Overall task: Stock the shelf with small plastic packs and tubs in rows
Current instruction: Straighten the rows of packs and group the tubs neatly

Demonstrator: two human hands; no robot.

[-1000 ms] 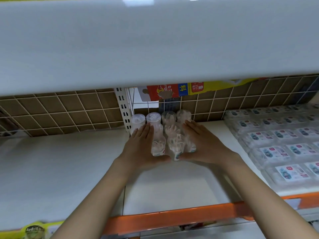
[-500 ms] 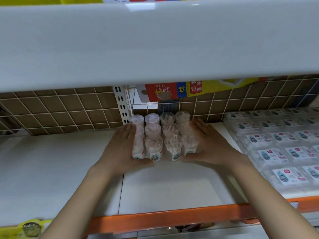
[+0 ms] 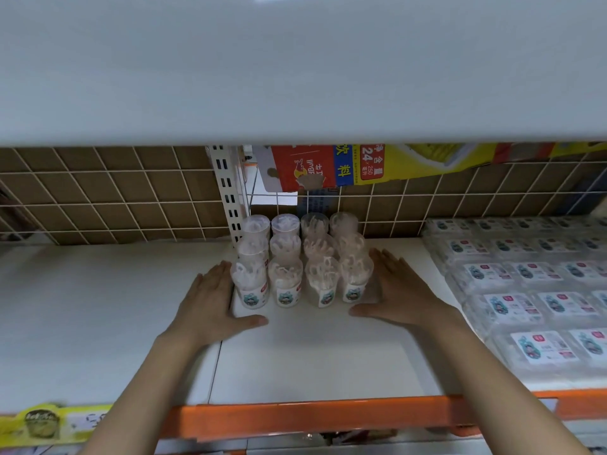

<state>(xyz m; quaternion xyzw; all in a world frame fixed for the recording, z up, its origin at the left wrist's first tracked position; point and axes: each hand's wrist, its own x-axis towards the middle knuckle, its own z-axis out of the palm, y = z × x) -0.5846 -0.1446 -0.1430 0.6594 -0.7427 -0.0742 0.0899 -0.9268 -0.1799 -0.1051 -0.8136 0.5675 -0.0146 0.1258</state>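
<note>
Several clear plastic tubs (image 3: 302,264) with small cartoon labels stand in neat rows on the white shelf (image 3: 312,356), reaching back to the wire grid. My left hand (image 3: 213,300) lies flat with straight fingers along the left side of the block, its fingers against the front left tub. My right hand (image 3: 397,293) lies flat along the right side, beside the front right tub. Both thumbs point inward in front of the tubs. Neither hand holds anything.
Flat clear plastic packs (image 3: 532,290) with labels fill the shelf's right part in rows. A wire grid back (image 3: 115,198) and a slotted upright (image 3: 226,192) stand behind. The upper shelf (image 3: 295,67) overhangs. An orange front rail (image 3: 312,418) runs below.
Both hands have spread apart from gripping the tubs to lying flat on either side. The tubs now stand squared in straight rows.
</note>
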